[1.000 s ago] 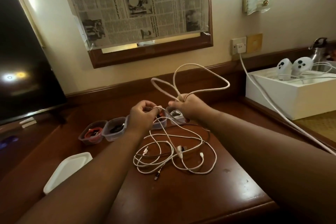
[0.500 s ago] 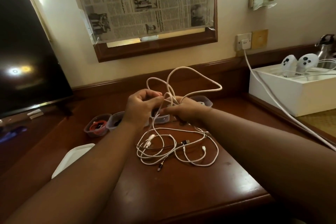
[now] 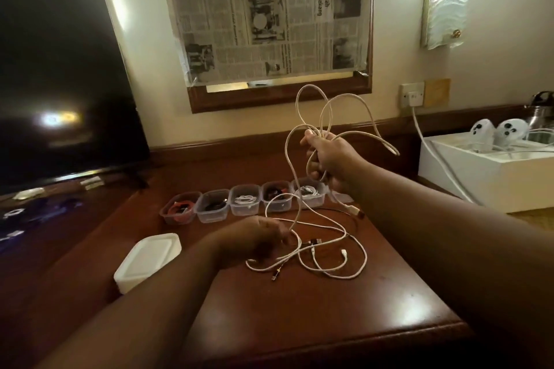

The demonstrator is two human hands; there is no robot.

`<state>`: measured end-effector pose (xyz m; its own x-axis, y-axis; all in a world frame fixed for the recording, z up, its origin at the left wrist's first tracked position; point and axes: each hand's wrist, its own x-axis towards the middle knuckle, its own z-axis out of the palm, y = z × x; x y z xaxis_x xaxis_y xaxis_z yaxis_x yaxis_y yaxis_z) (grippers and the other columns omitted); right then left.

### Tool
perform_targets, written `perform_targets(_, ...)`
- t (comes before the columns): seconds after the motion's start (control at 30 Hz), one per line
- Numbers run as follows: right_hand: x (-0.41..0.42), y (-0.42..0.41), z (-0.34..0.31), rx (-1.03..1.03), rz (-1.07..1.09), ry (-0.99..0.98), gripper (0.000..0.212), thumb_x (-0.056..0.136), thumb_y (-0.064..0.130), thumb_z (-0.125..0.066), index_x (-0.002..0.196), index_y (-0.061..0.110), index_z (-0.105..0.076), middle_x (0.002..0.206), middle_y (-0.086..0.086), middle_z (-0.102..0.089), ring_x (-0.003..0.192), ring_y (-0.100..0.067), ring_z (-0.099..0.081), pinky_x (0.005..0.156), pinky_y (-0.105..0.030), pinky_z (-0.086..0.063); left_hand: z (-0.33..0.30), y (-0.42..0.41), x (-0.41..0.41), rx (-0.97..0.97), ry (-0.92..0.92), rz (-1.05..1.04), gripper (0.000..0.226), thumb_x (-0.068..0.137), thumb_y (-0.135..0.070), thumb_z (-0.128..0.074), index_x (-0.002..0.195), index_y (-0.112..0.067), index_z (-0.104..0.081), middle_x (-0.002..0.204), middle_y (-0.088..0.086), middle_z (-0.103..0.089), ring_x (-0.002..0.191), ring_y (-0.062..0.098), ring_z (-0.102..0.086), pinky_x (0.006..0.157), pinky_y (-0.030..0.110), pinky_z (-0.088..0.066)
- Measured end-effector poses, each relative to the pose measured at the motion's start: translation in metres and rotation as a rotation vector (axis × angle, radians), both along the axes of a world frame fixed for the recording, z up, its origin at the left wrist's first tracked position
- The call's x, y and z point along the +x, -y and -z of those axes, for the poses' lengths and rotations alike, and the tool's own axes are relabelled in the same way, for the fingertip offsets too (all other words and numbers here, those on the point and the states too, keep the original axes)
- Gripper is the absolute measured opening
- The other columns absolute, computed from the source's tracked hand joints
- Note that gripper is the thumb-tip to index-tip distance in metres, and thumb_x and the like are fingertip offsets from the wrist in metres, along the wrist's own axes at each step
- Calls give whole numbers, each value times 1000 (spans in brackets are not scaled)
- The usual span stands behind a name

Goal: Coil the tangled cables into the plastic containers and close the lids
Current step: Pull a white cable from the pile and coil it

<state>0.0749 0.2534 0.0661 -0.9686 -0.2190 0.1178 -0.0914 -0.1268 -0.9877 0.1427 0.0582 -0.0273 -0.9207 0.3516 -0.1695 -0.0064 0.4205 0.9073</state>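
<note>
My right hand [image 3: 329,159] is raised above the table and grips a bunch of loops of a white cable [image 3: 326,111], whose strand trails down to the table. My left hand [image 3: 257,237] is low on the table, blurred, at the left edge of the tangled cables [image 3: 323,255], its fingers pinching a white strand. A row of small clear plastic containers [image 3: 242,201] stands behind the tangle, each with a coiled cable inside. A stack of white lids [image 3: 150,257] lies to the left.
A dark TV screen [image 3: 60,69] stands at the left. A white box [image 3: 485,171] with two white controllers [image 3: 494,132] sits at the right, and a thick white cord [image 3: 434,156] runs from a wall socket [image 3: 412,94] across it. The table's front edge [image 3: 329,341] is near.
My right hand has risen with the looped white cable. My left hand has let go of the loops and dropped to the tangle on the table. The camera has tilted, showing the whole container row.
</note>
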Motion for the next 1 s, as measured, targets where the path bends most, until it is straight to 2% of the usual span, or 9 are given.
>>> perform_targets(0.17,20,-19,5,425,78,-132,17,100,31,-55,89,19,-60,70,-1,-52,56,-13,-48,48,-25,-40,-17,17,18,-99,-134,-168,22,101,-28,-53,94,-14,-68,64,-5,-50,54,6,-41,52,21,-35)
perform_targets(0.27,38,-29,14,731,-103,-158,14,98,27,-58,91,16,-61,77,-4,-59,63,-14,-54,54,-26,-44,-28,36,26,28,-276,-246,20,97,-28,-57,88,-16,-71,62,-1,-47,52,9,-39,51,25,-32)
perform_targets(0.4,61,-30,27,1048,-359,-249,17,96,31,-59,89,17,-64,87,-2,-66,82,-16,-62,81,-35,-51,-48,44,39,296,-461,-368,28,94,-28,-57,73,-17,-71,55,2,-34,48,15,-25,47,27,-19)
perform_targets(0.53,85,-27,31,1160,-728,18,25,97,36,-57,91,13,-68,83,2,-73,76,-10,-67,81,-30,-51,-75,37,47,424,-601,-521,37,103,-24,-47,70,-15,-61,52,-2,-34,48,13,-28,46,23,-26)
perform_targets(0.6,90,-23,40,1151,-875,175,28,93,42,-60,97,16,-68,90,3,-73,89,-12,-66,88,-31,-49,-84,32,53,420,-640,-526,35,104,-27,-46,72,-15,-57,52,-3,-36,49,12,-33,49,23,-30)
perform_targets(0.7,87,-20,50,1444,-896,137,39,80,56,-71,103,25,-68,106,5,-69,109,-14,-61,102,-38,-48,-93,23,60,373,-654,-458,35,104,-28,-46,74,-15,-57,51,-4,-36,48,13,-32,49,23,-31)
perform_targets(0.8,83,-23,48,1803,-770,59,56,75,65,-71,112,22,-70,113,0,-71,106,-15,-67,99,-41,-53,-97,15,65,297,-654,-402,35,104,-27,-46,74,-15,-58,52,-1,-34,49,15,-29,47,23,-29)
perform_targets(0.87,86,-22,43,1761,-727,-13,40,91,53,-62,106,17,-69,107,-2,-71,98,-14,-69,91,-35,-56,-97,6,66,257,-636,-406,35,104,-27,-46,73,-14,-57,53,-1,-33,49,15,-28,47,25,-27)
perform_targets(1.0,96,-16,25,1184,-569,-211,15,101,24,-52,91,20,-62,92,-4,-68,77,-14,-64,67,-26,-53,-93,-14,62,274,-500,-476,37,105,-28,-40,71,-17,-50,48,-5,-30,45,12,-23,45,26,-19)
